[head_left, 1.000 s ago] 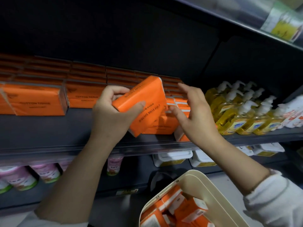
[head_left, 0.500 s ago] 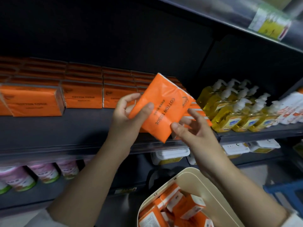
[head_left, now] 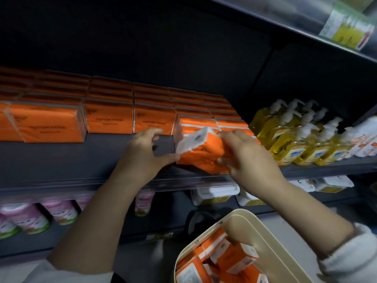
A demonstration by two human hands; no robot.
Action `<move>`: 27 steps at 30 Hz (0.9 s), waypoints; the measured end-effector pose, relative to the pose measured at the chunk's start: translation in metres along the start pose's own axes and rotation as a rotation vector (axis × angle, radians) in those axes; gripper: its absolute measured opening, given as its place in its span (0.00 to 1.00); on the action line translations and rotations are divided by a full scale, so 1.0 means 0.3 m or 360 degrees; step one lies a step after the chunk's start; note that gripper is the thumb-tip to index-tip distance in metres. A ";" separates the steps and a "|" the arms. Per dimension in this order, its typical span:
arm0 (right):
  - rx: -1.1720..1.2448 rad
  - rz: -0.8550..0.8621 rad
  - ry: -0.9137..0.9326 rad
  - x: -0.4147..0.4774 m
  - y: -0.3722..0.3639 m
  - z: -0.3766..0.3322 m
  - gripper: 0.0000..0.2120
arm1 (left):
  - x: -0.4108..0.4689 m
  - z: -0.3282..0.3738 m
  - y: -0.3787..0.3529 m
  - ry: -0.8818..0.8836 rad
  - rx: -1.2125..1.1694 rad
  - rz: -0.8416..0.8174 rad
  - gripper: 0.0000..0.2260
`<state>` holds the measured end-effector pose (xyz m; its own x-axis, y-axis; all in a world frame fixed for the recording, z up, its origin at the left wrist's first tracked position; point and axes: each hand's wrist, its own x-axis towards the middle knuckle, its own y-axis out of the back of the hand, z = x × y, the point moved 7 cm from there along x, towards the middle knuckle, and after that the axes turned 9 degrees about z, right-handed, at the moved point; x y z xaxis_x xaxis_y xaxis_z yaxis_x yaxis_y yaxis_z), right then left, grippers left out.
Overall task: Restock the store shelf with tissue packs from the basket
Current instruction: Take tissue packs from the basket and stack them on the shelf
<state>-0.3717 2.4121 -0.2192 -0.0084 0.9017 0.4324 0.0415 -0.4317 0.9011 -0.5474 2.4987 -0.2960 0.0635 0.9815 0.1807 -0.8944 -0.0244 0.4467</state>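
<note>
An orange tissue pack (head_left: 201, 155) with a white end hangs tilted just above the front of the dark shelf (head_left: 61, 160), ahead of the rightmost stacks. My right hand (head_left: 251, 160) grips its right side, fingers over the top and thumb underneath. To the pack's left my left hand (head_left: 145, 153) is spread, and only the thumb tip touches the pack's lower left corner. Rows of matching orange packs (head_left: 110, 121) fill the back of the shelf. The cream basket (head_left: 242, 214) at the bottom right holds several more packs (head_left: 234, 256).
Yellow pump soap bottles (head_left: 295, 144) stand close to the right of the tissue stacks. Pink containers (head_left: 26, 219) and white tubs (head_left: 216, 195) sit on the shelf below. Another shelf (head_left: 295, 21) overhangs at the top right.
The pack passed from my left hand to my right and came down from mid-air to just above the shelf front. My left hand let go and spread beside it.
</note>
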 end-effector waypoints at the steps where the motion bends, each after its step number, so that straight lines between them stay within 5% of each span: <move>1: -0.0091 -0.0082 0.0071 0.009 -0.014 -0.016 0.25 | -0.003 0.004 -0.001 -0.0012 0.0002 -0.0030 0.33; 5: -0.0256 -0.0298 0.0332 0.039 -0.078 -0.085 0.24 | -0.032 0.053 -0.030 -0.0228 0.0107 -0.0161 0.29; 16: -0.0378 -0.0069 0.0517 0.072 -0.158 -0.068 0.23 | -0.033 0.044 -0.110 -0.0253 0.0130 -0.0107 0.20; 27: -0.0157 0.0195 0.0157 0.009 -0.143 0.084 0.28 | -0.036 0.042 -0.177 -0.0238 0.0178 -0.0038 0.14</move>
<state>-0.3485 2.4338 -0.2576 -0.1072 0.8375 0.5358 -0.0501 -0.5428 0.8384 -0.4949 2.4869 -0.3107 0.1566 0.9431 0.2934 -0.8376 -0.0306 0.5454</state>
